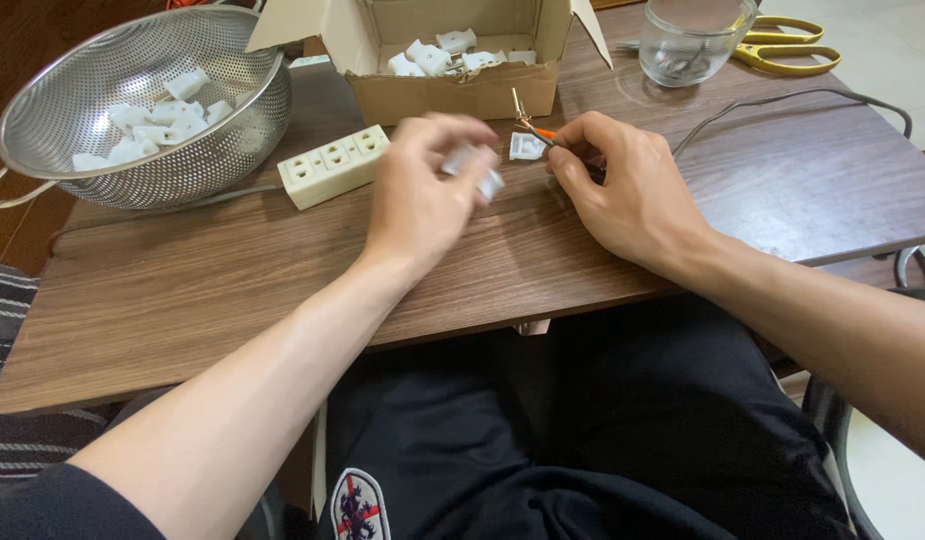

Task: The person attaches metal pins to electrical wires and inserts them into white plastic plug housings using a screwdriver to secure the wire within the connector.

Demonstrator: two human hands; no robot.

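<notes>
Wood-grain laminate covers the bench [182, 290], where a person sits with both hands near its middle. Their left hand [422, 190] is closed around a small white plastic plug part [479, 172], fingers curled over it just above the surface. Their right hand [622, 185] is pinched shut on a slim orange-handled tool [534, 128], its metal tip pointing toward the far edge; a second white part [525, 147] lies on the bench between the two hands. At the far left corner sits a steel colander [132, 105] holding more white pieces, beside a white power strip [332, 165]; an open cardboard box [452, 60] of parts stands at the far edge. Bringing the tool tip squarely to the held part, with the left hand steady, would likely serve best.
</notes>
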